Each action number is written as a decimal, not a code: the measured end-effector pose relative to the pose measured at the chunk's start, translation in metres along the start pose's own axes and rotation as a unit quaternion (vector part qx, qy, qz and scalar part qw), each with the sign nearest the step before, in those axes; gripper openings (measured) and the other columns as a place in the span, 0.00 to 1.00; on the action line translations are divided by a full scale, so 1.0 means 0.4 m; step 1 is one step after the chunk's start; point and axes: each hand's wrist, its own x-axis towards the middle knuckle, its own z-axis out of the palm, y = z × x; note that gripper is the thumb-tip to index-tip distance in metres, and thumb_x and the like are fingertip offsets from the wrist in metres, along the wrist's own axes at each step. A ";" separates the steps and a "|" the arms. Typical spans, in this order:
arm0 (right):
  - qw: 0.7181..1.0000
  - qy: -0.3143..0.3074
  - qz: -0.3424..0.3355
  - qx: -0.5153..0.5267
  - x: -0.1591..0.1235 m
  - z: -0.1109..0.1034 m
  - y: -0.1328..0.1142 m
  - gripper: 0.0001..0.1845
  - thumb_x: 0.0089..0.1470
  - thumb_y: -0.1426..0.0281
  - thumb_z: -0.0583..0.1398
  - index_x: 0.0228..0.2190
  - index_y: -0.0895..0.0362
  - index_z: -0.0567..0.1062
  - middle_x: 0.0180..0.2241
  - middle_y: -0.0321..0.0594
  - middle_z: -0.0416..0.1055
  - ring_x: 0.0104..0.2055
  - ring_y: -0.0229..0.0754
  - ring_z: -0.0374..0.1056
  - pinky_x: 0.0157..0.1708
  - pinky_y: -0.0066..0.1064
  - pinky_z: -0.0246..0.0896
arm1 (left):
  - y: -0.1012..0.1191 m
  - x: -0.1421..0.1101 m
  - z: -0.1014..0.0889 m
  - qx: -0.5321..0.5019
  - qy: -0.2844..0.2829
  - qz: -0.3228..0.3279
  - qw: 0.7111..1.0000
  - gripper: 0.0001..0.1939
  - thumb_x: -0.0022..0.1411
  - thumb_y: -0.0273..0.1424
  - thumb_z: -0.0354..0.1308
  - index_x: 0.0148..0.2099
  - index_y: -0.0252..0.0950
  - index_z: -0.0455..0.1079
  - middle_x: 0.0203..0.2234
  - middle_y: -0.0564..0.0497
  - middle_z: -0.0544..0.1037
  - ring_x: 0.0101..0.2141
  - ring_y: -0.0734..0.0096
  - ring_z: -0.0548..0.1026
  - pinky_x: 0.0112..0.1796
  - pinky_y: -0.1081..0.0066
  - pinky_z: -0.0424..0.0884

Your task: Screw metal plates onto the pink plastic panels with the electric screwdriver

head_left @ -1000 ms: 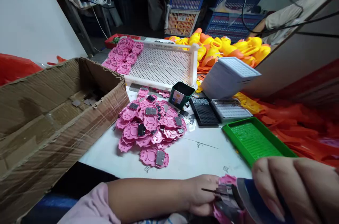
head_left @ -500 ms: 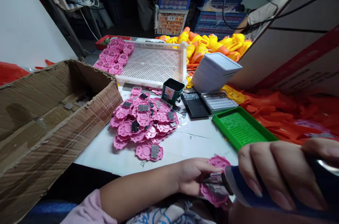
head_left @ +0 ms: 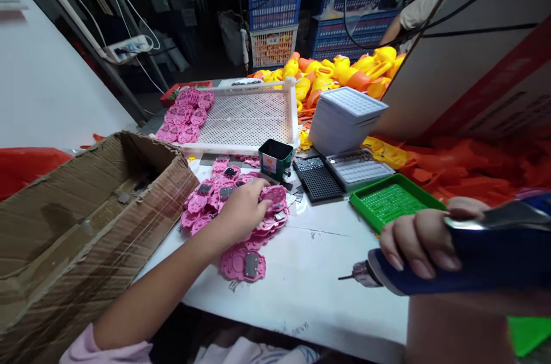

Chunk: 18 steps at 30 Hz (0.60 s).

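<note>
My left hand point(head_left: 244, 208) reaches over a heap of pink plastic parts point(head_left: 228, 203) with small dark boards, fingers curled down onto the pile; whether it grips one I cannot see. One pink part point(head_left: 242, 264) lies apart at the heap's near edge. My right hand point(head_left: 424, 236) is wrapped round a blue electric screwdriver point(head_left: 456, 258), whose bit point(head_left: 349, 277) points left above the white table point(head_left: 310, 289).
A torn cardboard box point(head_left: 86, 226) stands at the left. Behind the heap are a white perforated tray point(head_left: 247, 117) with more pink parts, a small dark green tub point(head_left: 275, 158), black, white and green screw trays point(head_left: 390, 203), stacked white trays point(head_left: 346, 120) and yellow-orange toy parts point(head_left: 340, 71).
My left hand has left the pink part held at the screwdriver tip and reached forward to the heap. The screwdriver has lifted and moved right; the held part is gone from view.
</note>
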 end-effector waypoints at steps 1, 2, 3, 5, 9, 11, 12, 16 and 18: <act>0.999 -0.035 -0.027 0.004 0.001 0.005 0.008 0.25 0.38 0.46 0.61 0.38 0.43 0.76 0.12 0.29 0.56 0.09 0.34 0.48 0.08 0.29 0.49 | -0.002 0.021 0.002 0.012 -0.008 0.002 1.000 0.13 0.56 0.27 0.56 0.44 0.37 0.73 0.40 0.42 0.78 0.43 0.51 0.74 0.48 0.57 0.65; 0.996 -0.072 -0.047 0.005 0.003 0.007 0.015 0.26 0.41 0.47 0.60 0.40 0.46 0.76 0.13 0.30 0.58 0.10 0.35 0.50 0.09 0.30 0.52 | -0.003 0.040 0.004 0.019 -0.014 0.002 1.000 0.11 0.56 0.27 0.57 0.42 0.37 0.74 0.39 0.43 0.78 0.42 0.52 0.74 0.47 0.57 0.65; 0.992 -0.104 -0.063 0.008 0.005 0.007 0.021 0.28 0.43 0.47 0.59 0.42 0.48 0.75 0.14 0.31 0.59 0.10 0.35 0.52 0.09 0.30 0.54 | -0.003 0.057 0.007 0.027 -0.022 0.005 0.999 0.10 0.55 0.27 0.57 0.41 0.37 0.74 0.37 0.43 0.79 0.41 0.52 0.74 0.47 0.57 0.65; 0.986 -0.148 -0.072 0.020 0.009 0.000 0.030 0.30 0.45 0.47 0.58 0.46 0.50 0.74 0.16 0.31 0.61 0.12 0.36 0.55 0.11 0.31 0.57 | 0.001 0.080 0.014 0.038 -0.041 0.013 0.998 0.10 0.55 0.26 0.57 0.40 0.36 0.74 0.36 0.44 0.79 0.41 0.53 0.74 0.48 0.57 0.65; 0.981 -0.188 -0.047 0.027 0.010 -0.028 0.034 0.31 0.46 0.49 0.59 0.49 0.50 0.70 0.21 0.34 0.65 0.18 0.38 0.63 0.18 0.33 0.64 | 0.025 0.080 0.044 0.034 -0.076 0.030 0.996 0.17 0.56 0.24 0.54 0.48 0.35 0.72 0.44 0.39 0.78 0.47 0.50 0.73 0.51 0.55 0.63; 0.979 -0.197 -0.044 0.024 0.009 -0.040 0.025 0.30 0.47 0.51 0.60 0.50 0.51 0.70 0.22 0.34 0.66 0.20 0.39 0.64 0.21 0.34 0.65 | 0.045 0.067 0.080 0.018 -0.099 0.041 0.994 0.20 0.58 0.25 0.52 0.53 0.36 0.70 0.49 0.39 0.75 0.50 0.50 0.71 0.52 0.56 0.63; 0.978 -0.199 -0.051 0.023 0.010 -0.045 0.019 0.30 0.47 0.52 0.60 0.50 0.51 0.70 0.22 0.34 0.66 0.21 0.39 0.64 0.21 0.34 0.65 | 0.056 0.062 0.105 0.006 -0.115 0.045 0.992 0.20 0.58 0.25 0.52 0.53 0.37 0.70 0.49 0.41 0.75 0.50 0.52 0.71 0.51 0.57 0.64; 0.983 -0.170 -0.073 0.021 0.011 -0.059 -0.022 0.29 0.48 0.52 0.60 0.49 0.53 0.71 0.21 0.34 0.65 0.19 0.37 0.62 0.19 0.32 0.63 | 0.096 0.073 0.236 -0.043 -0.192 0.021 0.980 0.20 0.55 0.25 0.56 0.51 0.37 0.70 0.42 0.45 0.78 0.40 0.58 0.76 0.43 0.63 0.70; 0.987 -0.133 -0.084 0.023 0.012 -0.060 -0.042 0.28 0.47 0.52 0.60 0.47 0.53 0.73 0.19 0.32 0.63 0.17 0.35 0.59 0.17 0.31 0.60 | 0.109 0.097 0.302 -0.063 -0.212 -0.012 0.975 0.21 0.53 0.27 0.59 0.52 0.35 0.69 0.38 0.45 0.79 0.34 0.61 0.77 0.38 0.65 0.72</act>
